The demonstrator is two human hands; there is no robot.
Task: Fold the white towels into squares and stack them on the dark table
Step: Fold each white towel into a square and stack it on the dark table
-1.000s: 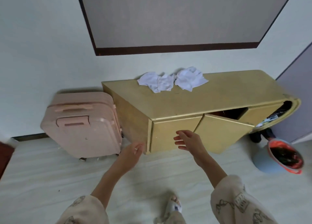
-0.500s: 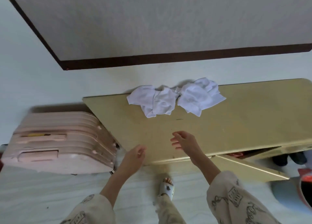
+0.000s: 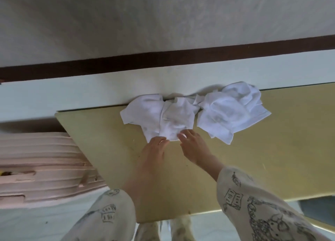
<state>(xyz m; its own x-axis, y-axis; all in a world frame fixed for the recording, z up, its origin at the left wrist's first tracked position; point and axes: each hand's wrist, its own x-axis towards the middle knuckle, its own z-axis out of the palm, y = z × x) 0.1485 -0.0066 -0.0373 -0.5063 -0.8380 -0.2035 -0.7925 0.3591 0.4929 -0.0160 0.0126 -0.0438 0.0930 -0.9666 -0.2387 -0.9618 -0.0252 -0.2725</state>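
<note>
I am reaching both hands to the nearer of the white towels, the left crumpled towel (image 3: 163,119), which is lying just above the middle of the frame on the yellowish cabinet top (image 3: 272,150), bunched against the pale wall (image 3: 72,95). A second crumpled towel (image 3: 230,112) is sitting just beside it to the right, the two touching or nearly touching where their folds meet; I cannot tell which.

My left hand (image 3: 156,146) is lying with its fingers straight at the lower edge of the left towel, fingertips at the cloth, gripping nothing. My right hand (image 3: 192,144) is spreading relaxed fingers over the same lower hem, touching it but not yet pinching it. Both hands are released, then, and nothing is held.

I am judging this cloth to be light, soft and limp: it is going to sag and drape the moment I lift it, and it is holding no shape of its own. Nothing about it looks fragile or slippery. Pinching a bunched middle would only be dragging the wrinkles along, so I am thinking of taking it by two corners of one edge, one in each hand, and shaking it flat before folding. The corners are half buried in the crumple, so I am expecting to feel along the hem for them.

In the left of the frame a pink suitcase (image 3: 36,168) is standing beside the cabinet. No dark table is showing in this view.
</note>
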